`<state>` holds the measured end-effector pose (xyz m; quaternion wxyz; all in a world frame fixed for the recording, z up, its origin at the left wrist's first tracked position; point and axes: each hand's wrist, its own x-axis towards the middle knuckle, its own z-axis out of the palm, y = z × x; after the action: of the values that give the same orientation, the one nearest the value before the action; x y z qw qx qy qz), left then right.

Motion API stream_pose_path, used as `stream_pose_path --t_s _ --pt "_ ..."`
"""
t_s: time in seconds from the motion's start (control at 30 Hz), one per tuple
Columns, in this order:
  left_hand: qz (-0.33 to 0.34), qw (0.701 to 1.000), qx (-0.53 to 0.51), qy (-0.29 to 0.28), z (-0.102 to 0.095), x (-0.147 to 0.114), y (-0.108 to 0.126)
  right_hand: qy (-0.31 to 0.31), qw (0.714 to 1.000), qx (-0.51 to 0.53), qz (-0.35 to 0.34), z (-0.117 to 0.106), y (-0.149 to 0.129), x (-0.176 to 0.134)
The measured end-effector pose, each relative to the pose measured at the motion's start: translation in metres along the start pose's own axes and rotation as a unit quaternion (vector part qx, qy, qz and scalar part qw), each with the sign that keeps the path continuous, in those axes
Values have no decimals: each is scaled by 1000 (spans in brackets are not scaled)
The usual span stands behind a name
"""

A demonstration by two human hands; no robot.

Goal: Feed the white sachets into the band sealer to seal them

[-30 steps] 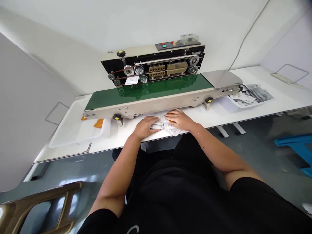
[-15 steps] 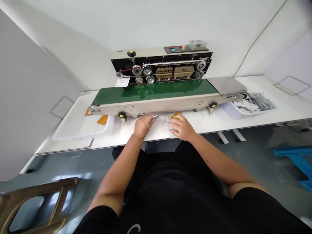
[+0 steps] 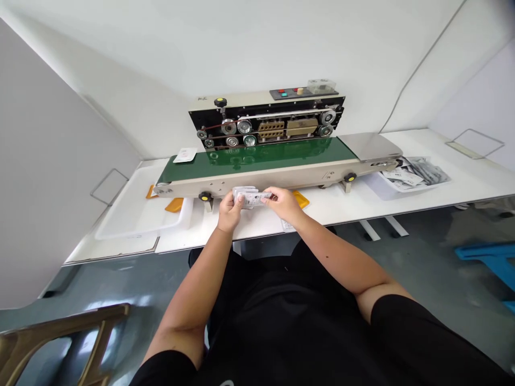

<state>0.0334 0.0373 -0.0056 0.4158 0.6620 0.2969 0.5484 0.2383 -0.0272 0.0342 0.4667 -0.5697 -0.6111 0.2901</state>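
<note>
Beige green-belted machine (image 3: 277, 179) hogs the white surface (image 3: 332, 212). Left grip (image 3: 232, 206) + right grip (image 3: 274, 197) pinch printed white packets (image 3: 250, 199); translucent plastic tub (image 3: 129, 214) has orange pieces (image 3: 174, 205).

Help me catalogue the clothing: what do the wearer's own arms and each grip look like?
The left grip and right grip are bare, ungloved hands; no watch or bracelet shows. Short black sleeves leave the left forearm and right forearm uncovered.

White surface (image 3: 475, 174) across mid-frame bears a conveyor machine (image 3: 273, 155) at center, orange piece (image 3: 301, 199) and printed packet (image 3: 288, 227) right of center, tray (image 3: 184, 217) left, packet-filled bin (image 3: 384, 185) right.
</note>
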Motion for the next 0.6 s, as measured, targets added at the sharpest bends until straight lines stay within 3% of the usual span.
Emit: stream_pose_path --t_s 0.1,0.17,0.37,0.47,0.53,0.6 --pt "16 999 50 -1 -2 0 1 23 995 98 2 -23 5 2" --pt "46 991 125 -13 -4 1 3 72 987 145 1 -52 8 7" --pt "84 975 206 -32 -3 1 8 329 933 135 -51 -191 24 53" --pt "79 972 221 -29 -3 2 8 400 911 99 17 -245 34 84" --pt "83 967 237 -36 -3 2 6 411 903 97 79 -261 38 105" --pt "85 963 250 -43 -3 3 4 373 912 114 125 -263 40 125"
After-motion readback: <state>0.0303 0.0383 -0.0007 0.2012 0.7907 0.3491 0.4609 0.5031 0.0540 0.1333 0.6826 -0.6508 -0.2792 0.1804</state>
